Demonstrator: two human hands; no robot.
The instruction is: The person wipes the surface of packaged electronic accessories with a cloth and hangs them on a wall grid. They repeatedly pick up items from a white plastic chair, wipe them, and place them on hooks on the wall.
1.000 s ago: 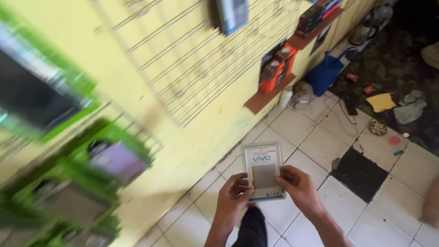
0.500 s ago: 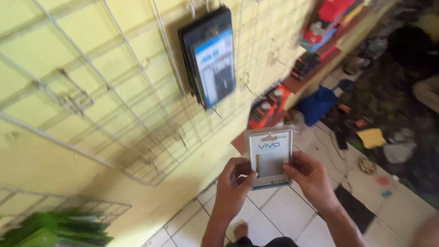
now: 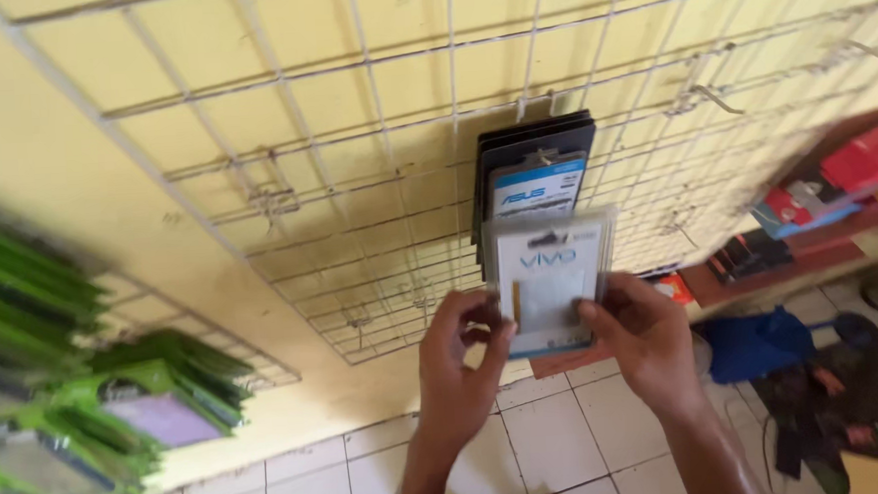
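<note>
The left hand (image 3: 457,361) and the right hand (image 3: 644,334) are raised together in front of the wall. Between them is a flat clear plastic blister pack with a white and blue card insert (image 3: 549,283), held upright. The left fingers (image 3: 492,342) curl around its left edge, pinching it; the right thumb (image 3: 595,319) presses on the lower right front, with the remaining right fingers closed behind the pack. The pack's top overlaps a stack of black flat packages (image 3: 533,167) hanging on a hook. That hook belongs to a white wire grid panel (image 3: 354,151) fixed to the yellow wall (image 3: 53,147). Blurred green packages (image 3: 157,402) hang at the left. A white tiled floor (image 3: 569,441) lies below.
</note>
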